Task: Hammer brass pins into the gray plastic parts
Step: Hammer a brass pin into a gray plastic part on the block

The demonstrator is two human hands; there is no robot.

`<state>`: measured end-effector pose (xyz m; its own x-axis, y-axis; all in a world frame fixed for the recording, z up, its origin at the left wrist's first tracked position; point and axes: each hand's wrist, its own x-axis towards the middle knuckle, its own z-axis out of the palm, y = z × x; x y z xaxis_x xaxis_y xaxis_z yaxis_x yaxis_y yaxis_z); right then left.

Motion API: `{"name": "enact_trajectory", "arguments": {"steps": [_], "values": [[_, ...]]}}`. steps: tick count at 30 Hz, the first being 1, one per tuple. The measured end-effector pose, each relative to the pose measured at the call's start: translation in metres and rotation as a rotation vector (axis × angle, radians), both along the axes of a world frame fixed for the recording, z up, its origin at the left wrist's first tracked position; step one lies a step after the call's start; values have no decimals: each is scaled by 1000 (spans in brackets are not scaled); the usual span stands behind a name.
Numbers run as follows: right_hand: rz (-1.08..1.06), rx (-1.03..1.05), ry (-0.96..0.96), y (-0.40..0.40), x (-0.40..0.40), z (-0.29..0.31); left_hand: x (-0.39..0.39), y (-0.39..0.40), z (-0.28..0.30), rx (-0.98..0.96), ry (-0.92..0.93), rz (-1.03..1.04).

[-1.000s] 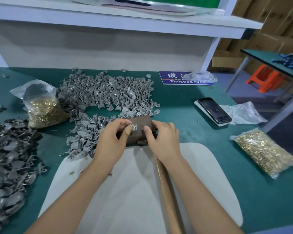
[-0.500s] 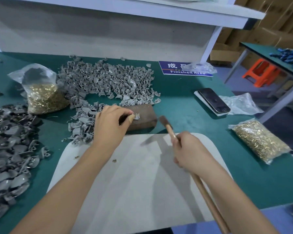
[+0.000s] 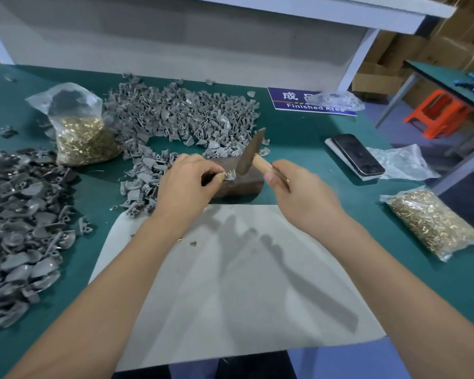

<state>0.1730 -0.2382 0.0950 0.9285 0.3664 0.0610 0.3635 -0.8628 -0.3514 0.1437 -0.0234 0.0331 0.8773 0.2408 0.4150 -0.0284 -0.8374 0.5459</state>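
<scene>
The left hand [image 3: 185, 187] is pinching a gray part [image 3: 228, 176] on the block [image 3: 237, 180] while the right hand [image 3: 298, 192], gripping the hammer [image 3: 249, 154], is poising it over the pin (a big pile of parts [image 3: 181, 116] is waiting).

A flat blue rectangular sign [image 3: 298, 101] lay on the green table, white letters reading "Finished Are…", end hidden by a clear plastic bag [image 3: 335, 101]; Chinese characters above, first one "成".
</scene>
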Motion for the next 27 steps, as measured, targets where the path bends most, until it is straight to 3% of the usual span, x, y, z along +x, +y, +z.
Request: {"name": "enact_trajectory", "arguments": {"steps": [4, 7, 13, 17, 22, 25, 27], "values": [[4, -65, -111, 9, -2, 5, -1, -1, 1, 70, -9, 15], [-43, 10, -185, 14, -4, 5, -2, 0, 2, 102, -34, -4], [19, -19, -71, 16, -6, -6, 0, 0, 5, 105, -24, 11], [-23, 100, -161, 16, -8, -6, -2, 1, 3, 118, -28, -2], [-5, -30, -118, 19, -6, -3, -1, 0, 5, 114, -10, 22], [-51, 103, -206, 19, -6, 0, -1, 0, 6, 110, -19, 10], [-23, 80, -165, 22, -11, -3, -2, 0, 6, 106, -19, 16]]}}
